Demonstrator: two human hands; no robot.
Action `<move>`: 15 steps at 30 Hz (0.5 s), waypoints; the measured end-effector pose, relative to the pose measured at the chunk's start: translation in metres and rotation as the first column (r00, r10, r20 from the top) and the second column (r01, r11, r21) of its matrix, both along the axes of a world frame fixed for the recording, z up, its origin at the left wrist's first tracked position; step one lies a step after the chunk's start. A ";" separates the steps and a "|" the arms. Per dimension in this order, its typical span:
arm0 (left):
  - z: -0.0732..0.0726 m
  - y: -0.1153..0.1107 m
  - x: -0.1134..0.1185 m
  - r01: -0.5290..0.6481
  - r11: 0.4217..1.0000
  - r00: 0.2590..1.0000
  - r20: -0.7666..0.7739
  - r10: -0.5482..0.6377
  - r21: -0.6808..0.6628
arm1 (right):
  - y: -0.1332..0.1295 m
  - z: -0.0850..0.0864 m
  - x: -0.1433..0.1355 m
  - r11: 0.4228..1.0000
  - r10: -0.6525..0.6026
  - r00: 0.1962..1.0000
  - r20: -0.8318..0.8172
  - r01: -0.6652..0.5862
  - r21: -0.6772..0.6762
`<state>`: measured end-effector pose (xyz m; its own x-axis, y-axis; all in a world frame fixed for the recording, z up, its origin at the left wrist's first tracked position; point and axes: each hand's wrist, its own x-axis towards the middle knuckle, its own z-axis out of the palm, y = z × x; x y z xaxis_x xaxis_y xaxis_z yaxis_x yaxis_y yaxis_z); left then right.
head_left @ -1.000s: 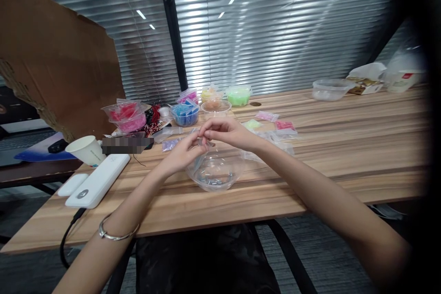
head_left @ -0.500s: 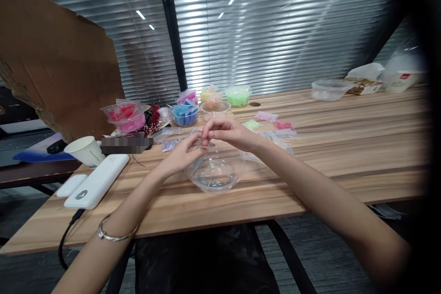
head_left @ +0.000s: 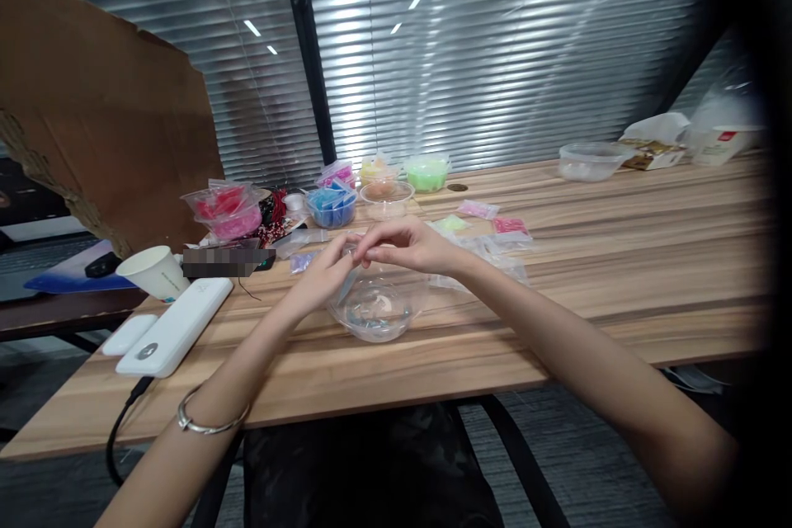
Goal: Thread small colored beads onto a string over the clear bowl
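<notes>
Left hand [head_left: 326,274], right hand [head_left: 413,246] — fingertips pinched, any held item unclear — above clear bowl [head_left: 377,318], near table edge [head_left: 396,398]

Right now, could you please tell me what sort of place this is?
Probably an office: slatted blinds, a laptop at the left, and a wooden desk bearing craft-like blue packets.

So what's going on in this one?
A person seated at a wooden table has the left hand and right hand together, fingertips meeting over a clear bowl with small bits in its bottom. Whatever the fingers may be pinching can't be made out. Beyond the hands lie small packets, among them a red one and a pink one, and farther back stand a blue-filled tub and a green-filled tub.
</notes>
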<state>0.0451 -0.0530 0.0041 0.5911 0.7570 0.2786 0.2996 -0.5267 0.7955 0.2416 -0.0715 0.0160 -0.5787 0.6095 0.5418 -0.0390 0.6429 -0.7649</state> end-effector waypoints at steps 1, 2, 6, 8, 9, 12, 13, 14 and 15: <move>0.000 0.000 0.000 -0.021 1.000 1.000 -0.002 0.021 -0.003 | -0.001 0.000 0.000 1.000 -0.022 0.999 0.039 0.021 0.010; 0.000 0.001 0.000 -0.042 0.999 0.999 -0.002 0.042 -0.003 | -0.002 0.000 -0.001 0.999 -0.042 0.996 0.078 0.040 0.023; -0.001 0.003 0.002 -0.120 0.993 0.993 0.016 0.120 0.015 | -0.002 -0.001 -0.002 0.995 -0.073 0.960 0.270 0.050 0.092; -0.002 0.003 0.003 -0.144 0.989 0.989 0.018 0.144 0.021 | -0.001 -0.004 -0.003 0.995 -0.059 0.913 0.405 0.018 0.103; -0.002 0.003 0.003 -0.152 0.988 0.988 0.020 0.151 0.023 | -0.001 -0.006 -0.004 0.994 -0.060 0.881 0.469 0.010 0.107; -0.003 0.001 0.004 -0.165 0.986 0.986 0.036 0.164 0.004 | 0.000 -0.012 -0.007 0.989 -0.102 0.805 0.584 0.020 0.146; -0.004 0.000 0.005 -0.168 0.986 0.985 0.048 0.168 -0.005 | 0.000 -0.013 -0.007 0.986 -0.116 0.789 0.603 0.018 0.166; -0.004 -0.001 0.006 -0.168 0.986 0.984 0.062 0.169 -0.016 | -0.001 -0.014 -0.007 0.982 -0.125 0.776 0.618 0.009 0.186; -0.005 -0.001 0.006 -0.164 0.986 0.983 0.079 0.166 -0.031 | -0.001 -0.015 -0.007 0.980 -0.124 0.767 0.629 -0.006 0.201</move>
